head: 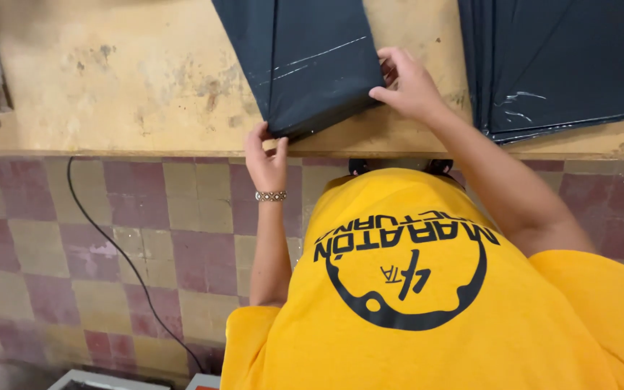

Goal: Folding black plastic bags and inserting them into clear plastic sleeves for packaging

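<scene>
Worn yellowish wooden table point(146, 79) is carrying a folded dark slate-coloured plastic sheet point(305, 61) overhanging its near edge. I'm judging it could be sliding off or unfolding if either pinch slackens. Stack of similar dark sheets point(554, 61) is lying well apart. Right hand point(409, 87) is gripping the fold's corner; left hand point(267, 160), wrist bent upward, is pinching the lower edge.

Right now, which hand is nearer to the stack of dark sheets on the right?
Right. The right hand lies just left of the stack; the left hand pinches the folded sheet farther left.
</scene>
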